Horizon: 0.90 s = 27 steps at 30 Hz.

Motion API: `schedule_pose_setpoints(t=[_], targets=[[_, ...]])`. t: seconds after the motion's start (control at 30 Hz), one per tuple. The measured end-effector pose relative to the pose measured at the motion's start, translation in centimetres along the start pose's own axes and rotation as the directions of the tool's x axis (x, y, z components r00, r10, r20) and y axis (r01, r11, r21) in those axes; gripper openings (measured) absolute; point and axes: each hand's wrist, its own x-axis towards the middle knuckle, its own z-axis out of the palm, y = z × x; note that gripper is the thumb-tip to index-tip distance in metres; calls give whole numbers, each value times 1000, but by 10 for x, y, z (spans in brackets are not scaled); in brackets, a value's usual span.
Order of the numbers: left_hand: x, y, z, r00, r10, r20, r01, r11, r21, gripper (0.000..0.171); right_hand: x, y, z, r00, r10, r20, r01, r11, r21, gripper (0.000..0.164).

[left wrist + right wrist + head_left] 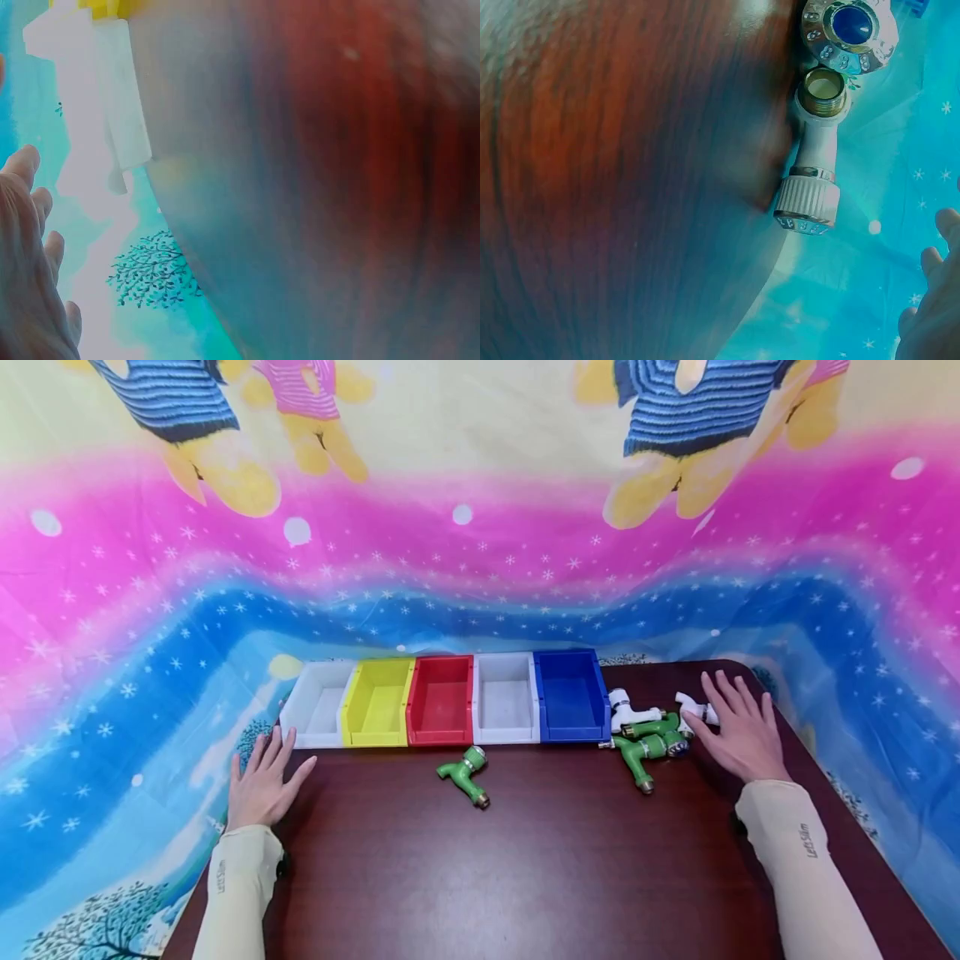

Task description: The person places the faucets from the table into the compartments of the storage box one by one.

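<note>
My left hand (pixel 261 781) is spread with fingers extended, near the table's left edge beside the end white bin; it holds nothing. At the right, my right hand (pixel 742 739) is likewise spread, its thumb and fingers overlapping a white tap (pixel 690 706) in the head view. Left of that hand lie a green tap (pixel 643 753), a second green one behind it, and another white tap (pixel 626 714). A single green tap (pixel 468 777) lies in front of the red bin. In the right wrist view, a white tap (pixel 817 146) shows a brass threaded end and ribbed knob.
A row of bins stands along the table's back: a white bin (pixel 318 735), a yellow bin (pixel 375 735), a red bin (pixel 440 735), another white bin (pixel 507 733) and a blue bin (pixel 576 731). A printed cloth (pixel 480 560) surrounds the brown table (pixel 510 877).
</note>
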Motion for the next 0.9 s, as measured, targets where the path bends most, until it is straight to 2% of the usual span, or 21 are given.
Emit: schedule_pose_setpoints(t=[0.2, 0.4, 0.67, 0.8, 0.9], targets=[[13, 6, -3, 999, 30, 16, -30, 1000, 1, 79, 4, -7, 1, 1000, -9, 12, 9, 1000, 9, 84], [38, 20, 0, 995, 75, 63, -72, 996, -62, 72, 8, -23, 5, 999, -28, 47, 27, 999, 27, 85], [77, 43, 15, 989, 25, 144, 4, 981, -192, 72, 9, -54, 13, 985, -123, 123, 116, 992, 56, 83], [91, 54, 19, 986, 1, 167, 38, 973, -229, 73, 6, -65, 16, 965, -174, 198, 161, 984, 79, 79], [101, 63, 21, 982, -10, 188, 54, 972, -230, 72, 4, -68, 18, 948, -216, 233, 203, 976, 81, 69]])
